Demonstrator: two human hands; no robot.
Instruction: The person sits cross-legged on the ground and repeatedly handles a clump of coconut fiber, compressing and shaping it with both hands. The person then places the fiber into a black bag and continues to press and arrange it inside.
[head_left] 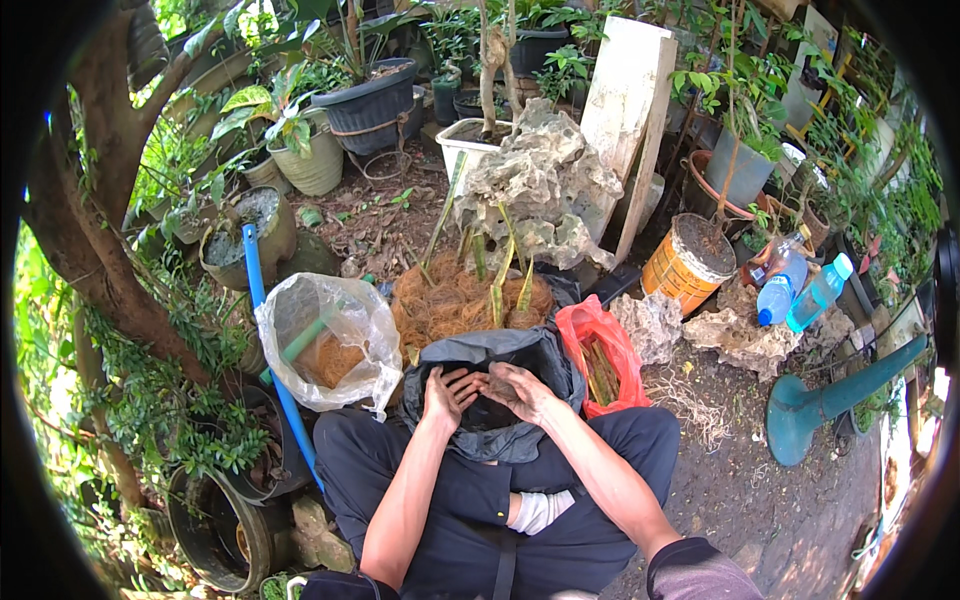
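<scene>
Between my knees stands a black plastic bag (558, 362), its mouth spread wide and its inside too dark to make out. Over that mouth is my left hand (450, 396), fingers stretched out and apart. My right hand (520, 392) faces it, the fingers extended and slightly cupped, soiled and close to the left fingertips. Neither hand visibly holds anything. Just beyond the bag lies a heap of brown fibre (440, 305) with several upright snake plant leaves (497, 295). A clear plastic bag (300, 370) with brown fibre is at the left; a red plastic bag (625, 355) holding leaf pieces sits at the right.
A large pitted rock (540, 180) stands behind the fibre, beside a white board (620, 110). A blue pole (280, 360) slants along my left. Rightward are an orange bucket (675, 270), plastic bottles (783, 290) and a green funnel-shaped object (795, 420). Potted plants (365, 115) line the back.
</scene>
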